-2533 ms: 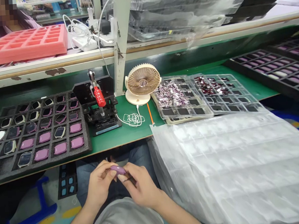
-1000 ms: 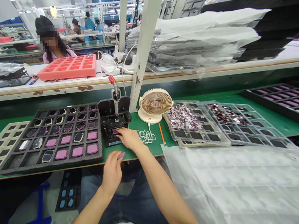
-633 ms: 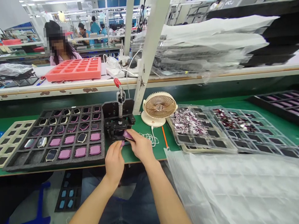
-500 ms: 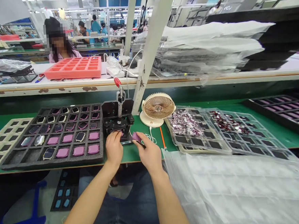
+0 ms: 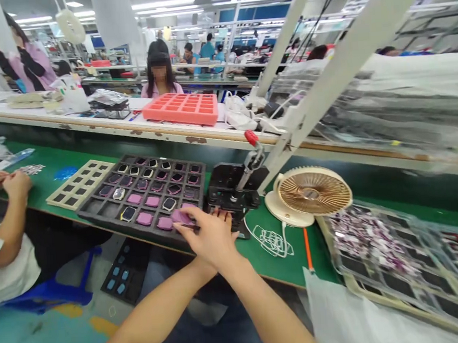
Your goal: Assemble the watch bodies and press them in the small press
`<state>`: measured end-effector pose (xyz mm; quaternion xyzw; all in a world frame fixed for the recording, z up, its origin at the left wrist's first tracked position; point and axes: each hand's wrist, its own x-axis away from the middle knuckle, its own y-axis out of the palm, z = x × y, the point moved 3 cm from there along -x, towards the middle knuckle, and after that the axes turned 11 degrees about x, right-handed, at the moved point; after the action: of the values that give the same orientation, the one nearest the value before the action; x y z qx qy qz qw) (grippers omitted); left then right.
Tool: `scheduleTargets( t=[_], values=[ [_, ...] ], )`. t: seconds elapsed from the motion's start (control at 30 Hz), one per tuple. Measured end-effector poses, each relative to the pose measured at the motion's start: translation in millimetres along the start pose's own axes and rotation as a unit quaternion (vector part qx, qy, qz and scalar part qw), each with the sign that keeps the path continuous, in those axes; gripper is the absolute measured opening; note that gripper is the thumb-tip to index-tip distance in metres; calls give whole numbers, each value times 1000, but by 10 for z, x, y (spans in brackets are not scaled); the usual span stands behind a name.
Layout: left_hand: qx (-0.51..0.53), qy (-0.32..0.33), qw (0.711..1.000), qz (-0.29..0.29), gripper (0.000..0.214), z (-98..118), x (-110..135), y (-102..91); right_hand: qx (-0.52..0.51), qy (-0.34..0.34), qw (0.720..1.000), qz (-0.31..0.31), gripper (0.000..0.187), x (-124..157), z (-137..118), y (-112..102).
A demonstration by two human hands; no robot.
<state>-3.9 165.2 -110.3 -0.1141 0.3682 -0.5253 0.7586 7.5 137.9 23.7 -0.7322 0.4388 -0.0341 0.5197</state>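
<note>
My right hand (image 5: 210, 235) crosses over my left forearm and pinches a purple watch case (image 5: 180, 216) above the front right of the dark foam tray (image 5: 110, 217). A thin dark strip shows beside its fingers. My left hand (image 5: 224, 217) is mostly hidden behind the right one; its fingertips reach the base of the black toggle press (image 5: 235, 184) with the red handle tip (image 5: 251, 137). What they grip there cannot be seen. The tray's compartments hold several purple cases and watches with dark screens, such as a watch (image 5: 169, 204).
A beige fan (image 5: 311, 192) and its white cable (image 5: 273, 241) stand right of the press, near an orange stick (image 5: 308, 249). Clear trays of small parts (image 5: 371, 240) lie farther right. A cream tray (image 5: 81, 184) is at left, beside a co-worker's hands (image 5: 16, 184).
My right hand has moved left from beside the press, carrying the purple case over the dark tray. My left hand stays at the press, now largely covered. The view has turned left.
</note>
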Motion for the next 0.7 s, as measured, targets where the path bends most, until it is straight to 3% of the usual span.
scheduleTargets(
  t=[0.1, 0.2, 0.3, 0.37, 0.47, 0.57, 0.63, 0.7],
  values=[
    [-50, 16, 998, -26, 66, -44, -19, 39, 70, -97, 983, -136, 29, -697, -635, 555],
    [-87, 26, 995, -39, 68, -39, -6, 11, 87, -146, 968, -183, 32, -1155, -1202, 1084],
    [-117, 29, 992, -33, 64, 10, 21, -54, 93, -178, 959, -201, 35, -1284, -1545, 1453],
    [-130, 31, 991, -28, 61, 40, 28, -84, 100, -189, 955, -205, 35, -1254, -1600, 1568],
    [-139, 35, 989, -27, 62, 35, 15, -73, 96, -202, 955, -193, 28, -1181, -1509, 1559],
    [-138, 36, 989, -33, 65, -25, -14, -10, 84, -204, 960, -172, 21, -1122, -1378, 1387],
    [-134, 33, 990, -39, 65, -70, -29, 24, 85, -191, 965, -159, 19, -1057, -1299, 1164],
    [-128, 28, 990, -46, 64, -94, -35, 30, 84, -166, 975, -123, 22, -959, -1189, 794]
  ],
)
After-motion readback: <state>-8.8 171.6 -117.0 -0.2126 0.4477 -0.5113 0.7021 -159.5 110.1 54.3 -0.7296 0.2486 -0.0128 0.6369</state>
